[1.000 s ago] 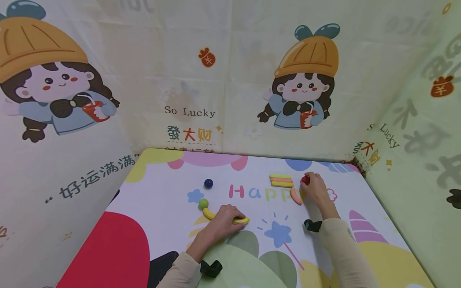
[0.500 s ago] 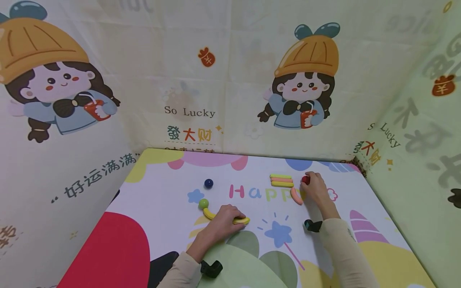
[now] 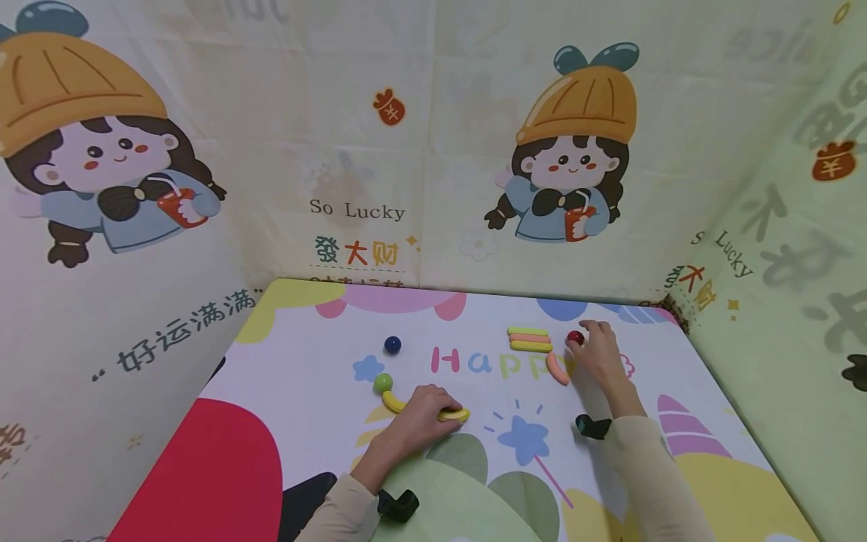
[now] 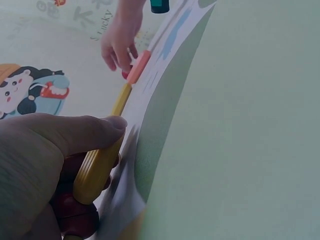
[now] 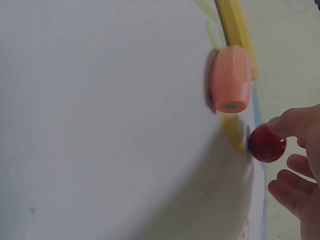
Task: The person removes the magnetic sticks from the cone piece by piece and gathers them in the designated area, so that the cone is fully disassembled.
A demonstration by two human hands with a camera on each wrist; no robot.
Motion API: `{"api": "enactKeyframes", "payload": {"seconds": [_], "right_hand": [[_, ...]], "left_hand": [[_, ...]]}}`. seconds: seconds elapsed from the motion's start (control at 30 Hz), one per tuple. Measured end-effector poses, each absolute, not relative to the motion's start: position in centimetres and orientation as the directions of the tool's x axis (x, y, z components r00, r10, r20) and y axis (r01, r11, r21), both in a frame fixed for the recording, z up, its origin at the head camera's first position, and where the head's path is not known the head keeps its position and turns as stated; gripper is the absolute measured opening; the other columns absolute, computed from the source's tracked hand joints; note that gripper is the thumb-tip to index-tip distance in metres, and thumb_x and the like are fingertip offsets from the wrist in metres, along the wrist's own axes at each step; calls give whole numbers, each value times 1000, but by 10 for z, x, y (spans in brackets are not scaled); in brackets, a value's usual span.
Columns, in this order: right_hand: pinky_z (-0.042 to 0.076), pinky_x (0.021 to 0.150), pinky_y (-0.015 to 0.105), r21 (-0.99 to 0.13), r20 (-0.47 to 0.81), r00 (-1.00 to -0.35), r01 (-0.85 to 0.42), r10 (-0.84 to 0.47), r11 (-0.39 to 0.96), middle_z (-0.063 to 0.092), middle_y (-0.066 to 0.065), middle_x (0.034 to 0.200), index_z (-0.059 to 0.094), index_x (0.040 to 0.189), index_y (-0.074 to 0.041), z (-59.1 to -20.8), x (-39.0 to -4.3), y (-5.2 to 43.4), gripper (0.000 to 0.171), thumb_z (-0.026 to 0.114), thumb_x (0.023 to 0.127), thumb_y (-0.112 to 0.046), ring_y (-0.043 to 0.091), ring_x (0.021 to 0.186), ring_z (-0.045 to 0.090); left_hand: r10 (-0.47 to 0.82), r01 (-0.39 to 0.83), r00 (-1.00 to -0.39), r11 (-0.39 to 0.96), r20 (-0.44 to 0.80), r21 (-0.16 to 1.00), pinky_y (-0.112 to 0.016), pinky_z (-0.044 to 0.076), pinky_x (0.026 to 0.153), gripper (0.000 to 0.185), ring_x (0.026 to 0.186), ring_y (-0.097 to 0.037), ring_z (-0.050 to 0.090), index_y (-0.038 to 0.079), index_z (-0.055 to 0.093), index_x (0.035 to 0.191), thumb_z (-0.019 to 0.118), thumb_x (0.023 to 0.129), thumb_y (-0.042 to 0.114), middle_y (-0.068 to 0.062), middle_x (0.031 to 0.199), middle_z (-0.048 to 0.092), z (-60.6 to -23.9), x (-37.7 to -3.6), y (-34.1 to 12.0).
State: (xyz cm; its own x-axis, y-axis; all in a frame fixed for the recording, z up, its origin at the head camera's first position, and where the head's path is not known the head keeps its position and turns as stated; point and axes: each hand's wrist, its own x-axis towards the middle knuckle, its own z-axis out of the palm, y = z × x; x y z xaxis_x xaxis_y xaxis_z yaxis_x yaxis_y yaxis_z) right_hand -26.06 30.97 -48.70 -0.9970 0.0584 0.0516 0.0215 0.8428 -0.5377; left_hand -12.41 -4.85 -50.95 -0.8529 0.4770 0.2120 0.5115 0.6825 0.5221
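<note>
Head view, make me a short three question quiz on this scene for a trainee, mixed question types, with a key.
1. True or false: the right hand touches the red ball.
2. What does the left hand rest on? A) blue ball B) curved yellow stick C) pink stick
3. Which ball sits at the far end of that stick?

Key: 1 true. 2 B. 3 the green ball.

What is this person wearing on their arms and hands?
Both arms are in long, plain cream sleeves that end at the wrists. The left hand and right hand are bare, with no gloves or rings to be seen. A small black device sits at the left wrist and a similar one at the right.
</note>
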Motion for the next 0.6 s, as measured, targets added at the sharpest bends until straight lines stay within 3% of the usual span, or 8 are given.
{"api": "enactKeyframes", "payload": {"seconds": [0.33, 0.6], "right_hand": [[40, 109, 61, -510, 214, -977, -130, -21, 850, 42, 32, 141, 49, 138, 6, -474, -250, 299, 53, 67, 93, -14, 47, 129, 40], [52, 90, 53, -498, 281, -954, -235, -102, 835, 50, 27, 129, 52, 136, 4, -465, -234, 273, 52, 69, 92, -18, 39, 107, 50]], "left_hand": [[476, 505, -855, 679, 204, 532, -35, 47, 95, 22, 91, -9, 61, 12, 78, 109, 75, 90, 24, 4, 97, 74, -511, -125, -49], [475, 494, -859, 677, 189, 545, -34, 48, 94, 27, 91, -9, 61, 11, 77, 112, 75, 90, 27, 3, 99, 73, -507, -123, -51]]}}
